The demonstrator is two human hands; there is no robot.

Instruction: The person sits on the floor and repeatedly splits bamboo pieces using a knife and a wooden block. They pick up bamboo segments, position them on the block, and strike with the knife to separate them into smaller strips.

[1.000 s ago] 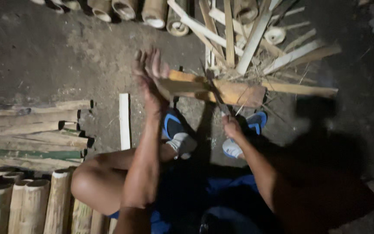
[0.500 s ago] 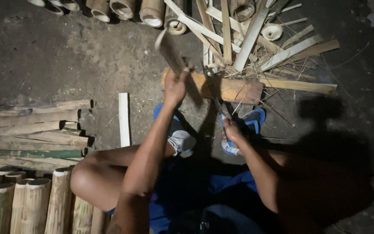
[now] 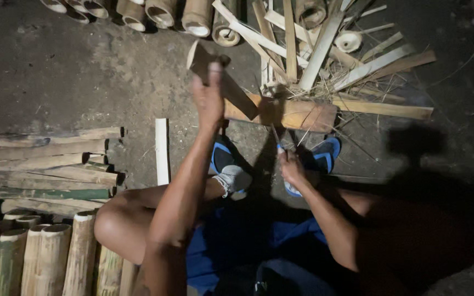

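Since half a second ago the left hand [image 3: 208, 97] has drawn its bamboo piece [image 3: 221, 82] nearer — fist closed around it, long axis slanting from upper left down to the bamboo block [image 3: 294, 114]. The right hand [image 3: 291, 167] grips a thin blade [image 3: 275, 137]. Bare dirt floor [image 3: 83, 77] lies open leftward; split strips [image 3: 314, 49] crowd beyond.

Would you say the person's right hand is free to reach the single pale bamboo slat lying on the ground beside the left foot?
Probably not easily: the right hand grips a thin blade, and the raised left arm and left foot lie between it and the slat.
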